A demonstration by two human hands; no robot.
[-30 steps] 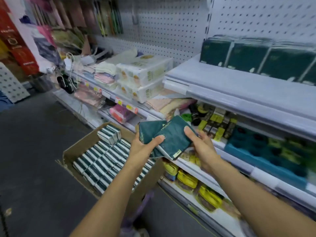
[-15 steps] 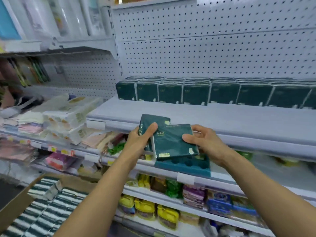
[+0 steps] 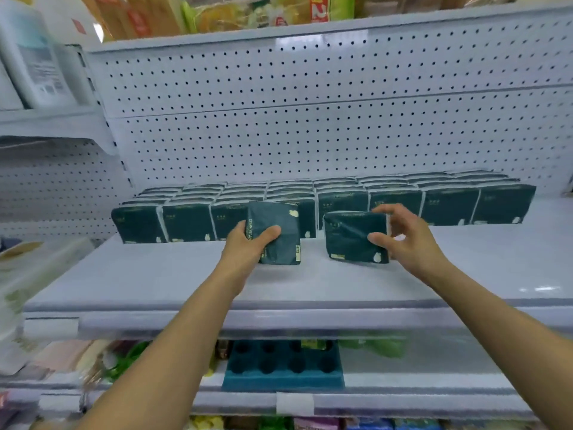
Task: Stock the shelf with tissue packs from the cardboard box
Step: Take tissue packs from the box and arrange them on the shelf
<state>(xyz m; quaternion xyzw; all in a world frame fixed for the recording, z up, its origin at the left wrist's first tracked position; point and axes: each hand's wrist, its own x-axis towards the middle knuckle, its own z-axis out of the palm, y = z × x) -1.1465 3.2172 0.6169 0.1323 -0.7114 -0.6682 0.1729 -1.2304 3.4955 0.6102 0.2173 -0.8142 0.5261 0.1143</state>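
Note:
Two dark green tissue packs are over the white shelf [image 3: 310, 283]. My left hand [image 3: 248, 243] grips one pack [image 3: 283, 225] upright, its lower edge at the shelf surface. My right hand [image 3: 400, 234] holds the other pack [image 3: 347, 234], thumb on its front and fingers over its top right corner, standing on the shelf. Behind both, a long row of matching tissue packs [image 3: 449, 206] stands several deep against the pegboard. The cardboard box is out of view.
White pegboard [image 3: 310, 119] backs the shelf, and a higher shelf [image 3: 310, 23] carries bright packaged goods. Below, a teal tray with round holes [image 3: 282, 364] sits on the lower shelf. White wrapped bundles [image 3: 28, 274] lie at the left.
The view has swung up from the box to the shelf. Both hands moved forward and apart, each bringing its pack down onto the shelf in front of the stocked row.

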